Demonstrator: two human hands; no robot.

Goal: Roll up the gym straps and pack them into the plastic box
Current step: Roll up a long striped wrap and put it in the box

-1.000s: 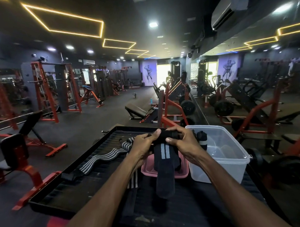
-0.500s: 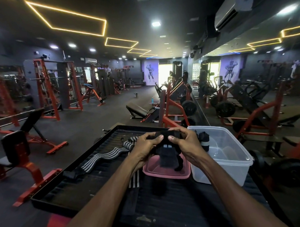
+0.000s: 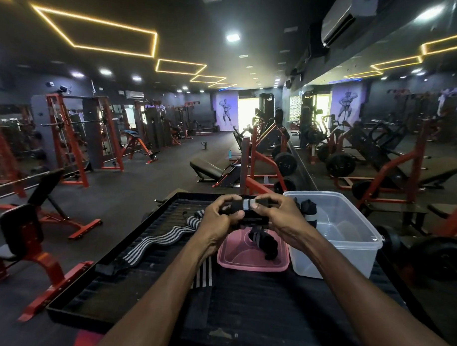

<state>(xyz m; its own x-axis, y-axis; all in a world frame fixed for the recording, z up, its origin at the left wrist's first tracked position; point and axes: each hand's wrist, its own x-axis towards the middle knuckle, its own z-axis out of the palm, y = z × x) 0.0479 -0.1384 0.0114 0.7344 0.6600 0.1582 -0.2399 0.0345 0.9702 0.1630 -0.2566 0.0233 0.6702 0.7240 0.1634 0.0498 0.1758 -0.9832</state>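
Observation:
My left hand and my right hand both grip a black strap roll with a white stripe, held above the black table. A short black tail of the same strap hangs down over the pink lid. The clear plastic box stands just right of my hands, with a rolled black strap inside at its left wall. An unrolled black-and-white striped strap lies on the table to the left. Another striped strap lies under my left forearm.
The black ridged table has a raised rim. Red and black benches and racks fill the floor to the left. A press machine with weight plates stands behind the table, a mirror wall to the right.
The strap's hanging tail has shortened as my hands wound it onto the roll. The roll now sits horizontally between both hands, its white stripe showing.

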